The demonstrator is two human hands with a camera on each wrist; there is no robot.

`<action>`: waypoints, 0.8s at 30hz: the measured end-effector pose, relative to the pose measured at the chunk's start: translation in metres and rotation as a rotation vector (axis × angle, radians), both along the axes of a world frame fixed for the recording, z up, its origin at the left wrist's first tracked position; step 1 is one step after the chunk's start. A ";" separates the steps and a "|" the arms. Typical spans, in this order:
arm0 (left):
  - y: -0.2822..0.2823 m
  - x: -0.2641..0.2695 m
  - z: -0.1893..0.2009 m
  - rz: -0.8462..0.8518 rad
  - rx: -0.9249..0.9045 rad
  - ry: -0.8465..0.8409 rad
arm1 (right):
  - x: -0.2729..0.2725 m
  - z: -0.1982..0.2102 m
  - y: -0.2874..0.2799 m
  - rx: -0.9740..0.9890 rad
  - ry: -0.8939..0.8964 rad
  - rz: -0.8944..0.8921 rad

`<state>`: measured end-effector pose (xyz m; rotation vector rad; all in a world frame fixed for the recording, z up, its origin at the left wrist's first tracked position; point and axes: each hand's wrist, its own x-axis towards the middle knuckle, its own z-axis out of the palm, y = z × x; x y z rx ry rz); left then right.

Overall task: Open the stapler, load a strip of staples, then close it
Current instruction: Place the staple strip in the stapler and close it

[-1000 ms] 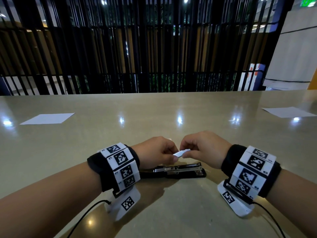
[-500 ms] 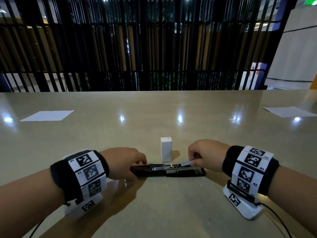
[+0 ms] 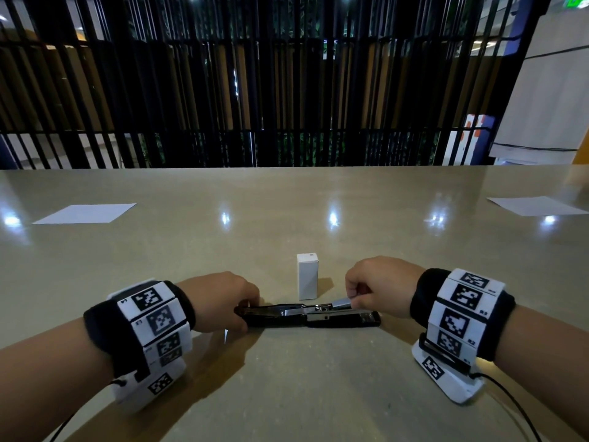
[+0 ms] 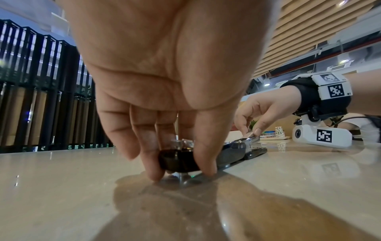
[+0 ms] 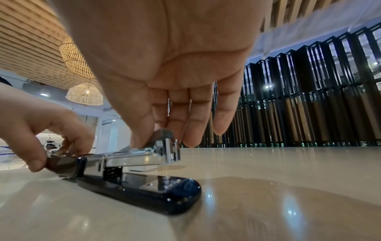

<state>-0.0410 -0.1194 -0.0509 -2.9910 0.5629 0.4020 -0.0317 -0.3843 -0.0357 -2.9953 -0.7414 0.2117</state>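
The black stapler [image 3: 338,319] lies opened flat on the table, its metal magazine [image 5: 134,159] facing up over the base [image 5: 164,195]. My left hand [image 3: 223,301] grips the folded-back cover's end [image 4: 177,160] between thumb and fingers. My right hand [image 3: 379,285] pinches a silver staple strip [image 3: 341,303] between thumb and forefinger. The strip [image 5: 163,132] is tilted, its low end touching the magazine's front. How far it sits in the channel is hidden by my fingers.
A small white staple box [image 3: 307,275] stands upright just behind the stapler. White paper sheets lie at the far left [image 3: 86,213] and far right [image 3: 535,205] of the table [image 3: 287,393]. A black slatted railing [image 3: 287,90] runs behind the far edge.
A second ago both hands held the white piece above the stapler. The white box now stands on the table, my left hand has taken the cover's end, and my right has lowered the strip onto the magazine.
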 end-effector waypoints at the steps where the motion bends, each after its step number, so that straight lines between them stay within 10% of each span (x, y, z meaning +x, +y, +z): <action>1: 0.000 0.000 0.000 -0.003 0.002 -0.001 | 0.000 0.001 0.001 0.009 -0.002 0.002; 24: 0.008 -0.004 0.021 -0.029 -0.053 -0.072 | -0.010 -0.001 -0.001 0.020 0.047 -0.031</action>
